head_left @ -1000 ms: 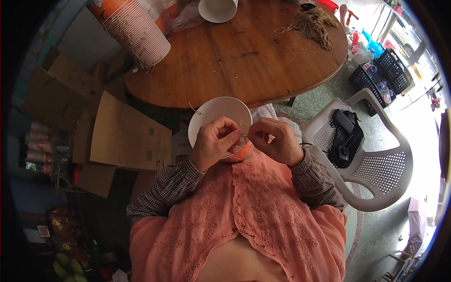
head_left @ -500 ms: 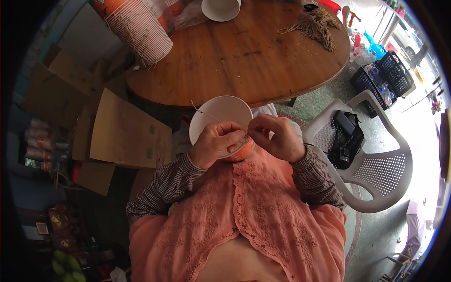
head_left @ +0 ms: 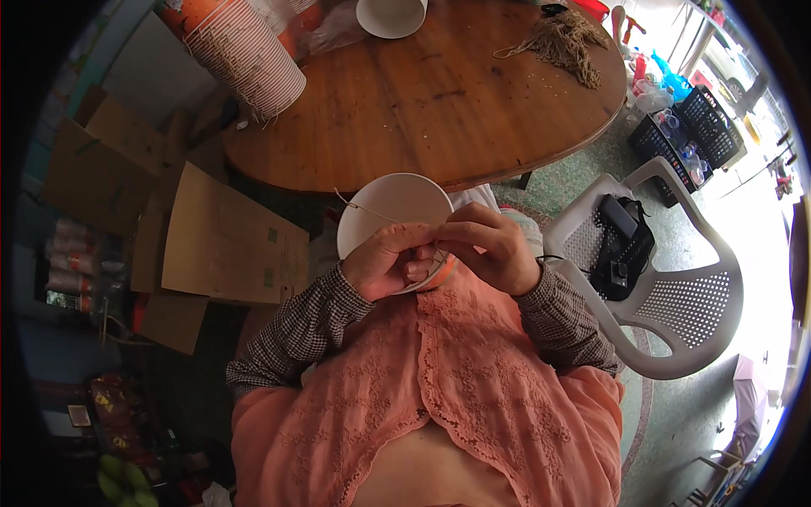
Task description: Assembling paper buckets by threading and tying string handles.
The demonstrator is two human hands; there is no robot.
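A round paper tub [head_left: 395, 193], white inside with some orange on its outer wall, rests tilted on my lap. From its far-left rim a thin beige string [head_left: 365, 205] runs across the opening to my fingers. My left hand [head_left: 390, 260] is closed at the near rim, thumb and index finger pinching, the other fingers curled under. Right beside it, my right hand [head_left: 492, 247] pinches too, its fingertips meeting the left ones. Both seem to grip the string, though its end is hidden between the fingertips.
Beyond my lap stands a wooden table [head_left: 405, 110] with a stack of tubs [head_left: 245, 63], another white tub [head_left: 390, 19] and a bundle of strings [head_left: 568, 46]. A cardboard box [head_left: 232, 232] is at left. A plastic chair [head_left: 693, 308] holding a black bag [head_left: 621, 245] stands at right.
My left fingers have curled in under the thumb, and the right hand has shifted slightly left over them. Less of the tub's orange wall shows now.
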